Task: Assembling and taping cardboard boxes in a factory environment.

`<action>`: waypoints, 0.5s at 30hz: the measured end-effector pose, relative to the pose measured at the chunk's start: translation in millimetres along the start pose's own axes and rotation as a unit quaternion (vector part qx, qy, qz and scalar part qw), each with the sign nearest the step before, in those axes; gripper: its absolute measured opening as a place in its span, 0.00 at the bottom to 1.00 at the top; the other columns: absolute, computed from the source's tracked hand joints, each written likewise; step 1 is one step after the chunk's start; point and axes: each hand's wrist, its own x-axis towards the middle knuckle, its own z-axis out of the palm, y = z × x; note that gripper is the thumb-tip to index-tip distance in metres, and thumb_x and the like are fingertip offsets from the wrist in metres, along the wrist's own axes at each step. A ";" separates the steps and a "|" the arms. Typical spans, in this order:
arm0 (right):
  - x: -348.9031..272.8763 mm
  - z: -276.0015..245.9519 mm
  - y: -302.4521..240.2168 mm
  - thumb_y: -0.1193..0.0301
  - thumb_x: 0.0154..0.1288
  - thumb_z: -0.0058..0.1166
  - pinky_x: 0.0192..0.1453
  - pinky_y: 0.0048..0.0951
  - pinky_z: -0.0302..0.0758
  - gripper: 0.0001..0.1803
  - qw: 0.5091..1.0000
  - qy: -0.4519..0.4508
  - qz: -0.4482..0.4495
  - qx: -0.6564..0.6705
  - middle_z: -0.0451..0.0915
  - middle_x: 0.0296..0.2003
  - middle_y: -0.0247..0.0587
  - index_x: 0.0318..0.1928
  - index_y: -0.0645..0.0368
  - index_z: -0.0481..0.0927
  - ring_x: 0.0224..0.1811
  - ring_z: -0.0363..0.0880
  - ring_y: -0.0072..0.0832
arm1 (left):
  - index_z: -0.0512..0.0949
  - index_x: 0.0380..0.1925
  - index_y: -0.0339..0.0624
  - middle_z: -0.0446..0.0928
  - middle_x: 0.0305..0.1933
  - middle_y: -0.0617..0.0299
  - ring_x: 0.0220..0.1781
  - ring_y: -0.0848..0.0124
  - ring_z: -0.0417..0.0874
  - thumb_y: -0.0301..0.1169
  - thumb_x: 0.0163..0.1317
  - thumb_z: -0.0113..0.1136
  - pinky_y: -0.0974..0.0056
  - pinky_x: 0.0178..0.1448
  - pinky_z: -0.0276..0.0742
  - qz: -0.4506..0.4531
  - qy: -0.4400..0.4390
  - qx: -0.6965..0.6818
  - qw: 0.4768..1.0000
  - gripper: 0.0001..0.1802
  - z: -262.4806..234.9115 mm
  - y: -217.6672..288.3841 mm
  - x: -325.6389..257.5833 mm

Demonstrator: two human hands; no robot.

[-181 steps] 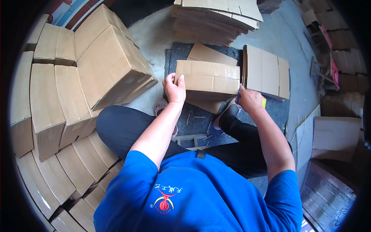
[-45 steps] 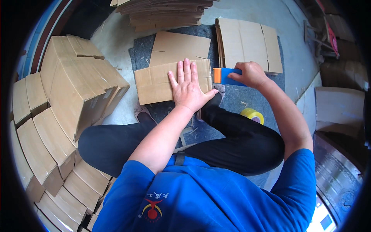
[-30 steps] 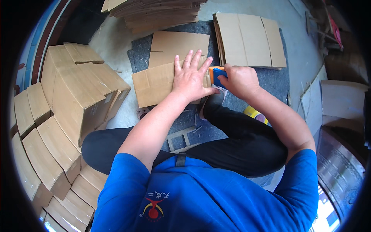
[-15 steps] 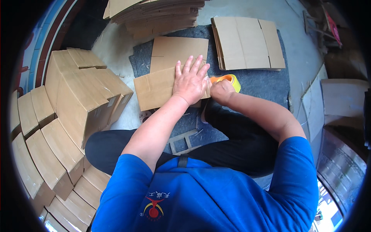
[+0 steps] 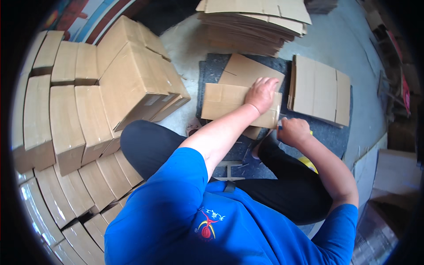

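Fingers of the left hand (image 5: pixel 261 93) lie flat and close together, palm down, pressing on the right end of a folded cardboard box (image 5: pixel 229 105) that rests on a dark grey mat (image 5: pixel 207 75) on the floor. That box lies straight ahead of the person, between the knees and a flattened brown sheet (image 5: pixel 247 70) just behind it.

Just below the box's right corner, the right hand (image 5: pixel 293 131) is curled into a closed grip around a small tool. Only a sliver of blue shows at the fingers and a bit of yellow past the knuckles, so what the tool is cannot be told. The hand is near the box edge; whether it touches it cannot be told.

Seen from above, the person sits on the floor in a blue shirt (image 5: pixel 212 221) and black trousers (image 5: pixel 287 185).

To the right of the hands, another flattened carton (image 5: pixel 319 90) lies on the mat. Beyond the mat, at the top, is a tall pile of flat cardboard sheets (image 5: pixel 256 22). On the person's left, a large made-up box (image 5: pixel 137 79) leans tilted against rows of closed boxes (image 5: pixel 62 128) that curve around the left side.
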 end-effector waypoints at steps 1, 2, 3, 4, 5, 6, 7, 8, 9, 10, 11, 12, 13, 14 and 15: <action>3.7 5.9 3.5 0.62 0.65 0.48 0.49 0.44 0.81 0.16 1.000 0.008 0.002 0.000 0.86 0.37 0.53 0.43 0.59 0.82 0.43 0.86 0.47 | 0.78 0.49 0.44 0.76 0.54 0.52 0.59 0.53 0.74 0.30 0.65 0.57 0.54 0.66 0.69 0.025 0.037 -0.002 0.999 0.13 -8.8 1.5 -5.3; 3.3 7.9 6.9 0.59 0.67 0.48 0.50 0.45 0.81 0.18 1.000 0.004 -0.006 -0.006 0.86 0.37 0.53 0.44 0.59 0.81 0.42 0.86 0.48 | 0.76 0.53 0.45 0.72 0.61 0.53 0.65 0.53 0.69 0.31 0.63 0.59 0.51 0.71 0.63 0.019 0.040 0.029 0.999 0.17 -20.6 2.7 -14.0; 0.8 12.3 13.6 0.54 0.67 0.48 0.50 0.45 0.81 0.21 1.000 -0.006 0.004 -0.012 0.86 0.37 0.54 0.45 0.59 0.80 0.43 0.86 0.47 | 0.74 0.56 0.45 0.70 0.63 0.52 0.68 0.53 0.67 0.32 0.62 0.60 0.49 0.72 0.60 0.018 0.053 0.075 0.996 0.21 -36.0 7.5 -25.2; -3.8 10.3 16.6 0.52 0.65 0.51 0.50 0.44 0.81 0.23 1.000 -0.020 0.000 -0.020 0.86 0.38 0.53 0.46 0.59 0.80 0.44 0.86 0.47 | 0.72 0.59 0.46 0.68 0.66 0.51 0.70 0.54 0.64 0.33 0.61 0.61 0.48 0.74 0.56 0.017 0.066 0.118 0.991 0.25 -55.3 12.5 -36.9; -5.8 6.7 15.6 0.50 0.63 0.53 0.51 0.44 0.81 0.25 0.999 -0.034 -0.009 -0.029 0.86 0.39 0.53 0.47 0.59 0.80 0.45 0.85 0.47 | 0.69 0.62 0.45 0.66 0.68 0.50 0.72 0.53 0.62 0.34 0.60 0.62 0.47 0.75 0.54 -0.038 0.089 0.157 0.983 0.29 -73.9 6.2 -52.8; -7.0 2.6 16.9 0.47 0.60 0.56 0.52 0.43 0.80 0.29 0.998 -0.046 -0.037 -0.008 0.85 0.40 0.53 0.49 0.58 0.80 0.46 0.85 0.47 | 0.65 0.66 0.45 0.65 0.69 0.48 0.73 0.53 0.60 0.35 0.59 0.63 0.45 0.75 0.52 -0.093 0.112 0.192 0.971 0.34 -87.7 -4.3 -67.8; -9.0 -3.9 17.5 0.43 0.58 0.58 0.53 0.42 0.80 0.32 0.996 -0.055 -0.066 0.009 0.85 0.42 0.54 0.51 0.58 0.80 0.47 0.84 0.48 | 0.59 0.71 0.42 0.64 0.70 0.43 0.74 0.49 0.61 0.38 0.59 0.63 0.48 0.76 0.54 -0.168 0.126 0.197 0.958 0.41 -99.3 -20.2 -81.6; -2.0 1.3 20.4 0.39 0.55 0.61 0.56 0.41 0.79 0.38 0.994 -0.072 -0.072 0.039 0.85 0.45 0.54 0.54 0.57 0.80 0.50 0.84 0.48 | 0.60 0.70 0.39 0.65 0.70 0.42 0.72 0.50 0.64 0.40 0.61 0.62 0.50 0.75 0.57 -0.266 0.105 0.133 0.949 0.40 -106.1 -35.3 -90.3; 0.9 -1.5 13.5 0.36 0.56 0.59 0.57 0.41 0.78 0.40 0.991 -0.090 -0.076 0.063 0.84 0.46 0.58 0.55 0.57 0.80 0.51 0.83 0.50 | 0.60 0.69 0.36 0.67 0.69 0.41 0.70 0.50 0.68 0.42 0.62 0.61 0.52 0.74 0.60 -0.360 0.086 0.066 0.927 0.39 -112.9 -52.9 -99.0; 10.1 4.0 8.2 0.36 0.58 0.58 0.57 0.41 0.78 0.40 0.988 -0.088 -0.079 0.098 0.84 0.46 0.59 0.55 0.59 0.81 0.52 0.83 0.50 | 0.60 0.69 0.33 0.70 0.66 0.39 0.66 0.49 0.74 0.43 0.65 0.59 0.55 0.69 0.68 -0.421 0.040 -0.089 0.902 0.38 -118.1 -73.6 -107.1; 8.3 2.9 6.5 0.37 0.61 0.56 0.57 0.41 0.78 0.39 0.982 -0.095 -0.068 0.151 0.84 0.46 0.60 0.54 0.62 0.81 0.52 0.83 0.51 | 0.61 0.69 0.33 0.72 0.65 0.40 0.65 0.50 0.75 0.43 0.66 0.59 0.54 0.69 0.69 -0.433 0.046 -0.134 0.890 0.38 -118.4 -70.1 -104.3; 9.5 6.3 6.0 0.40 0.64 0.55 0.56 0.40 0.78 0.37 0.977 -0.089 -0.018 0.193 0.85 0.44 0.59 0.52 0.66 0.82 0.50 0.84 0.47 | 0.61 0.68 0.32 0.73 0.64 0.40 0.64 0.51 0.76 0.43 0.66 0.58 0.54 0.68 0.70 -0.443 0.051 -0.178 0.877 0.37 -118.2 -65.7 -101.9; 8.2 5.9 5.4 0.42 0.65 0.56 0.54 0.38 0.79 0.36 0.971 -0.075 0.008 0.228 0.85 0.43 0.57 0.51 0.68 0.82 0.48 0.85 0.44 | 0.59 0.72 0.35 0.73 0.66 0.46 0.68 0.59 0.73 0.40 0.69 0.57 0.58 0.69 0.69 -0.449 0.044 -0.260 0.854 0.36 -119.7 -67.6 -100.7; 7.1 4.7 7.4 0.44 0.65 0.57 0.53 0.36 0.79 0.35 0.962 -0.062 0.033 0.264 0.85 0.41 0.56 0.49 0.69 0.82 0.46 0.85 0.41 | 0.58 0.72 0.36 0.72 0.67 0.47 0.68 0.60 0.73 0.40 0.68 0.57 0.59 0.69 0.68 -0.467 0.060 -0.202 0.858 0.37 -118.1 -62.1 -98.8; 7.0 -0.8 11.8 0.51 0.66 0.61 0.46 0.33 0.80 0.30 0.952 -0.036 0.048 0.302 0.85 0.36 0.50 0.45 0.72 0.83 0.39 0.84 0.32 | 0.56 0.73 0.35 0.71 0.68 0.47 0.69 0.60 0.72 0.39 0.68 0.58 0.59 0.70 0.67 -0.456 0.044 -0.213 0.863 0.39 -121.7 -60.4 -97.9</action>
